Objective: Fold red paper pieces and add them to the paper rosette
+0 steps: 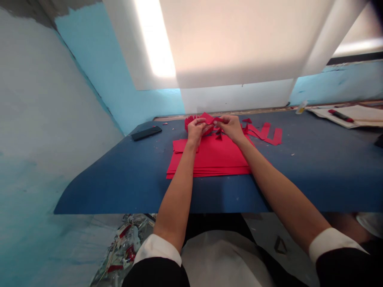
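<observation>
Between my two hands is a small piece of red paper [207, 117], raised above a stack of red paper sheets [223, 159]. My left hand [197, 128] pinches its left side, and my right hand [229, 126] grips the right end with the fingertips. Just behind my left hand sits a fringed bundle of folded red paper [190, 120], partly covered by the hand. Small folded red triangles [219, 136] lie on the stack below my right hand. A few short red pieces [179, 146] rest on the stack's left edge.
Red paper strips [273, 137] lie right of the stack on the blue table [119, 179]. A black phone [146, 133] is at the left. Toward the right back are a small bottle [301, 107], a red marker [341, 115] and papers [362, 113]. Litter [127, 243] covers floor at lower left.
</observation>
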`<state>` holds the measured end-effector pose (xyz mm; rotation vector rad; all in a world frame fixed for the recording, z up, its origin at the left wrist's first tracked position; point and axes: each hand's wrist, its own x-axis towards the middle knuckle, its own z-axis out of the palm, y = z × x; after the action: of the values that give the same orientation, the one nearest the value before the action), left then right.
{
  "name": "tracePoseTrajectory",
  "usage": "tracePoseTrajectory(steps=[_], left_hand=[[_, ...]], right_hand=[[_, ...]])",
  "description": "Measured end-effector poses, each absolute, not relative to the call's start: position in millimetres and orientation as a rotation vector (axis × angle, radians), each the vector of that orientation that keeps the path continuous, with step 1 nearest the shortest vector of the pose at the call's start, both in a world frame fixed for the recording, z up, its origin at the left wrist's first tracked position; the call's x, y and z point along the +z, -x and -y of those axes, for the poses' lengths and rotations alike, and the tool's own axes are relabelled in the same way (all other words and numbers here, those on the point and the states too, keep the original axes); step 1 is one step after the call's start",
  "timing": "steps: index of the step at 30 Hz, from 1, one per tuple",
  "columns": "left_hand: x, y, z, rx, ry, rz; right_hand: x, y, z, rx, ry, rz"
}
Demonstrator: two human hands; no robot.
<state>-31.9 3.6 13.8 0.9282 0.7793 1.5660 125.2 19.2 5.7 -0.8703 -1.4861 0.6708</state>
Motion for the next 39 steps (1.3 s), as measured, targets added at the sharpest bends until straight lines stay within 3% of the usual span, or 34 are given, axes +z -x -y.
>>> tracePoseTrajectory(steps=[16, 24, 39], left_hand=[[-3, 30, -17, 1.547, -1.244, -0.806], [3, 28, -13, 1.564, -1.262, -0.893], [4, 25, -10, 1.565, -1.23, -0.941]], right_hand=[[-4, -123, -31, 0.752, 0.898, 1.318], [1, -119, -22, 0.513, 1.095, 1.329], [13, -104, -7, 0.936, 0.95, 0.96]])
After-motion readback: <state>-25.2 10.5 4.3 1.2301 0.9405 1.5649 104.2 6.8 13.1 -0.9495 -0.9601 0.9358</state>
